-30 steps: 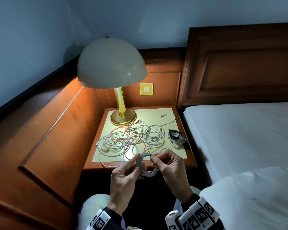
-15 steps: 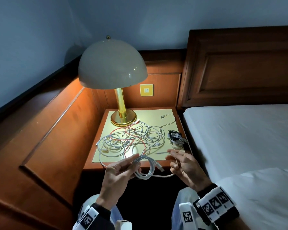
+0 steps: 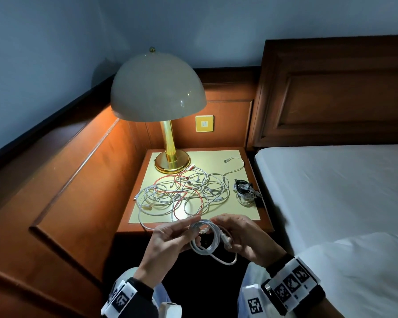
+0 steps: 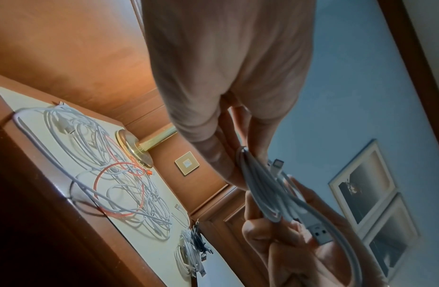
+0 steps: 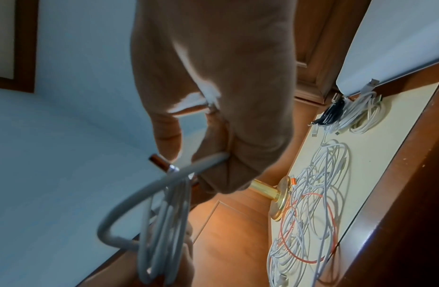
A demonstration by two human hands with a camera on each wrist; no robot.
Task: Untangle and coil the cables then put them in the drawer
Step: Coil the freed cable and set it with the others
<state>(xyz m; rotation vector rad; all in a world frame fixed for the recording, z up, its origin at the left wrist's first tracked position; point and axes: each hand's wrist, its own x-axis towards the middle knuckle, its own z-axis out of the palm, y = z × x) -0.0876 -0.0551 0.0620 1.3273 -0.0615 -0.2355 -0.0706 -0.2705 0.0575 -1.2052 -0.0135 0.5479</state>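
Both hands grip a white coil before tangled cables and lamp.

Both hands raised close together in front of the body, palms partly facing each other. Left hand has fingers extended, thumb and fingertips pinching a white cable coil. Right hand has fingers curled, gripping the coil's other side. Marker bands on both wrists.
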